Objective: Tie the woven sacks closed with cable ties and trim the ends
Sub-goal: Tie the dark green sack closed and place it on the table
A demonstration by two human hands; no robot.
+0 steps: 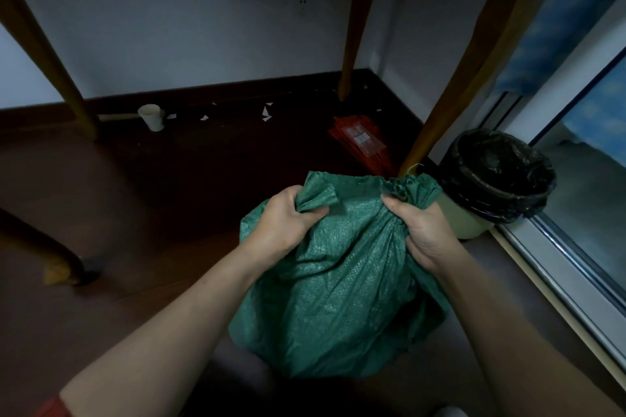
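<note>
A filled green woven sack [338,281] stands on the dark floor in front of me. My left hand [288,220] grips a bunched fold of the sack's mouth at its left corner. My right hand [420,230] grips the gathered right side of the mouth, where the fabric puckers into pleats. Between the two hands the top edge of the sack stretches flat. No cable tie or cutter is in view.
A bin [494,179] lined with a black bag stands right behind the sack beside a sliding door track [559,267]. Wooden table legs [450,95] rise around. A red packet [362,142], a paper cup [152,117] and paper scraps lie near the wall.
</note>
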